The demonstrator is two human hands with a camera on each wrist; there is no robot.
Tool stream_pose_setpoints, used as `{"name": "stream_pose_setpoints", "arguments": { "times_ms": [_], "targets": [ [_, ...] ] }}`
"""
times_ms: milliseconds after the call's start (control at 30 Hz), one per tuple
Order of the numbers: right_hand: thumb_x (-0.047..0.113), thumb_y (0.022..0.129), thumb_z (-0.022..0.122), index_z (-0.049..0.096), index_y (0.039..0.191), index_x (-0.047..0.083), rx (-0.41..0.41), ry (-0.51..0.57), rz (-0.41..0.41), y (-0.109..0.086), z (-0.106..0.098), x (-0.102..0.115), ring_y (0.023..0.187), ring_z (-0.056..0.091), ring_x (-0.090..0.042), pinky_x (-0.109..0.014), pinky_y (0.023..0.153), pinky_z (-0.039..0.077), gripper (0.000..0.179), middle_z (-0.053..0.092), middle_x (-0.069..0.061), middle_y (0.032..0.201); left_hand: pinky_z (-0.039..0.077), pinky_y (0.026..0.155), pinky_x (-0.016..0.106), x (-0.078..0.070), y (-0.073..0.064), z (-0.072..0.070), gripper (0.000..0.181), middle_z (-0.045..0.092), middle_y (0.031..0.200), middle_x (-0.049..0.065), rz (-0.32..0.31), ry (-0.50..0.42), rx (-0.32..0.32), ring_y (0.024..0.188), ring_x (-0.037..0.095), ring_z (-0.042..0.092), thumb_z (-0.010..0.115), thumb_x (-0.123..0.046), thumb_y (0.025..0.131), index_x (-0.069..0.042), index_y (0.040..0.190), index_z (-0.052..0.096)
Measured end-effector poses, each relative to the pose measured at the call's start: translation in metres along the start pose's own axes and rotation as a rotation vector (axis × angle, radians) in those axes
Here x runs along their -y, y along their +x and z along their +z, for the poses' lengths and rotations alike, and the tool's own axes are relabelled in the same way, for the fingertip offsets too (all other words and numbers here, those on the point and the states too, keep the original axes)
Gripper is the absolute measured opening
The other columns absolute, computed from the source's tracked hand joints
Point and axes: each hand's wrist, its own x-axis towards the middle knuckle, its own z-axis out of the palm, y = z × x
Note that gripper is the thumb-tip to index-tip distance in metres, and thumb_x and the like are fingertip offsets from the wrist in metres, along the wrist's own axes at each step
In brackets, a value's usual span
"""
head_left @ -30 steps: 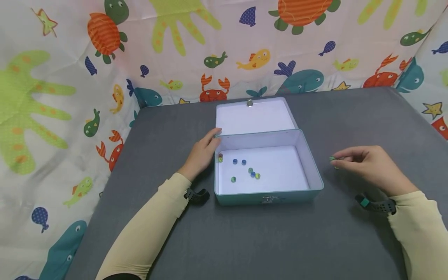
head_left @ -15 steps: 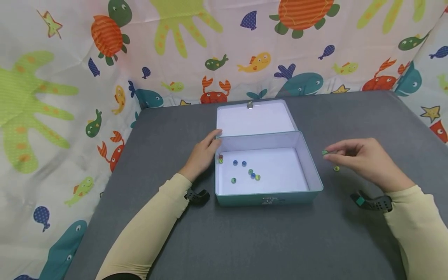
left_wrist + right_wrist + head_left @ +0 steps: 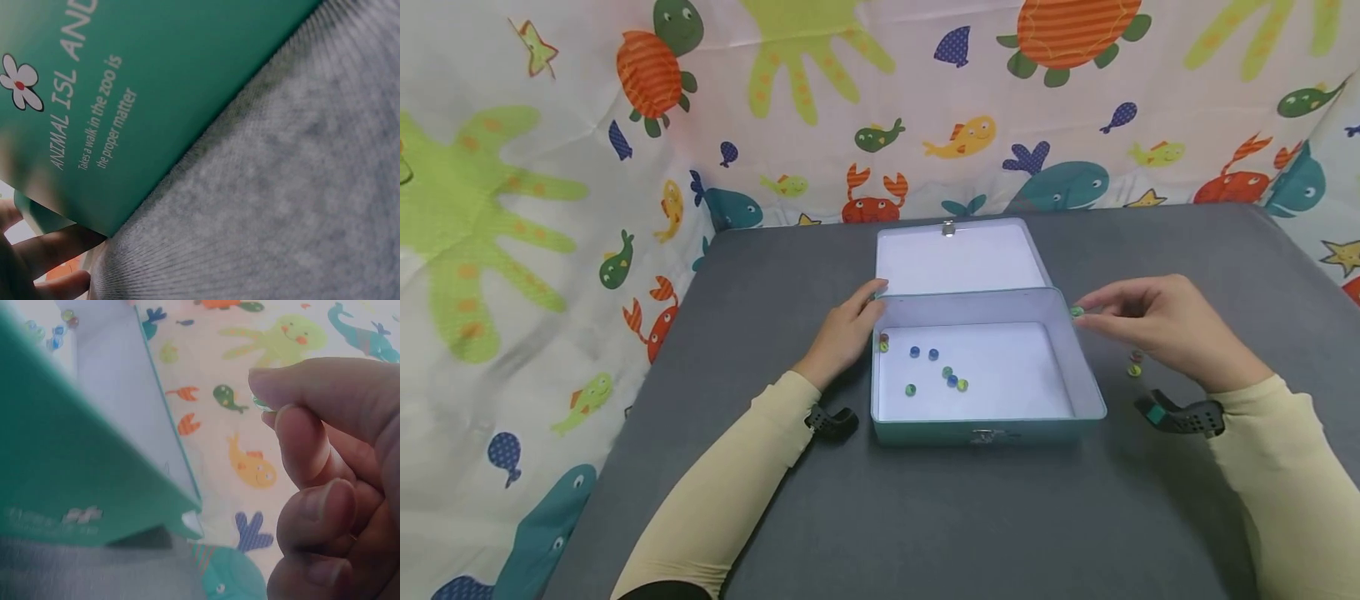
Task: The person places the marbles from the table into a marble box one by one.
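A green tin box [image 3: 988, 432] with a white inside stands on the table, its lid [image 3: 964, 257] lying back. Several marbles [image 3: 952, 381] are on its floor, toward the left and middle. At the rear left corner my left hand [image 3: 842, 336] holds the box, fingers [image 3: 59, 249] around the corner by the hinge. My right hand [image 3: 1165, 325] pinches a green marble [image 3: 1077, 312] between thumb and index finger, just outside the box's right wall. In the right wrist view most of that marble [image 3: 262, 404] is hidden by the fingertips.
Two more marbles [image 3: 1135, 370] lie on the grey tabletop [image 3: 970, 525], right of the box beneath the right hand. A cloth printed with sea animals [image 3: 820, 75] hangs behind and to the left and right of the table.
My right hand has lifted the green marble and moved left toward the box, uncovering the two marbles on the table. My left hand stays at the box corner.
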Motion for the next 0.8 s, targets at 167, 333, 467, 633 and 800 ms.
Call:
{"name": "stream_pose_setpoints", "arguments": {
  "times_ms": [167, 333, 467, 633, 800],
  "targets": [
    [0.031, 0.092, 0.084, 0.080, 0.117, 0.010, 0.000, -0.003, -0.010, 0.009, 0.006, 0.016, 0.059, 0.050, -0.023, -0.034, 0.045, 0.041, 0.033, 0.063, -0.006, 0.077, 0.046, 0.109, 0.055, 0.000, 0.001, -0.001, 0.056, 0.057, 0.154, 0.006, 0.003, -0.007, 0.000, 0.126, 0.025, 0.059, 0.040, -0.055, 0.107, -0.034, 0.158, 0.046],
    [0.028, 0.090, 0.086, 0.082, 0.110, 0.013, 0.001, 0.019, -0.053, 0.019, 0.015, 0.028, 0.057, 0.048, -0.021, -0.034, 0.043, 0.037, 0.026, 0.063, -0.008, 0.075, 0.049, 0.100, 0.051, 0.002, 0.001, 0.000, 0.055, 0.063, 0.145, 0.008, 0.004, 0.004, -0.001, 0.113, 0.025, 0.061, 0.040, -0.054, 0.107, -0.034, 0.158, 0.047],
    [0.023, 0.089, 0.087, 0.082, 0.108, 0.010, 0.003, 0.010, -0.108, 0.025, 0.020, 0.032, 0.064, 0.052, -0.019, -0.031, 0.050, 0.038, 0.023, 0.064, -0.005, 0.075, 0.048, 0.096, 0.049, 0.001, 0.000, 0.000, 0.055, 0.065, 0.140, 0.007, 0.003, 0.008, 0.007, 0.109, 0.026, 0.059, 0.040, -0.053, 0.107, -0.034, 0.159, 0.046],
    [0.022, 0.088, 0.087, 0.081, 0.108, 0.008, 0.023, 0.015, -0.151, 0.033, 0.025, 0.037, 0.070, 0.055, -0.018, -0.026, 0.057, 0.043, 0.025, 0.064, -0.004, 0.075, 0.047, 0.096, 0.049, -0.001, 0.000, 0.000, 0.055, 0.064, 0.139, 0.007, 0.006, -0.003, 0.006, 0.108, 0.027, 0.058, 0.040, -0.053, 0.107, -0.034, 0.158, 0.047],
    [0.021, 0.087, 0.088, 0.080, 0.107, 0.009, 0.027, 0.030, -0.143, 0.041, 0.034, 0.048, 0.070, 0.056, -0.020, -0.026, 0.058, 0.044, 0.024, 0.065, -0.005, 0.075, 0.047, 0.093, 0.048, 0.000, 0.000, -0.001, 0.054, 0.066, 0.135, 0.007, 0.007, 0.000, -0.004, 0.105, 0.027, 0.058, 0.039, -0.052, 0.107, -0.034, 0.158, 0.047]
  ]
}}
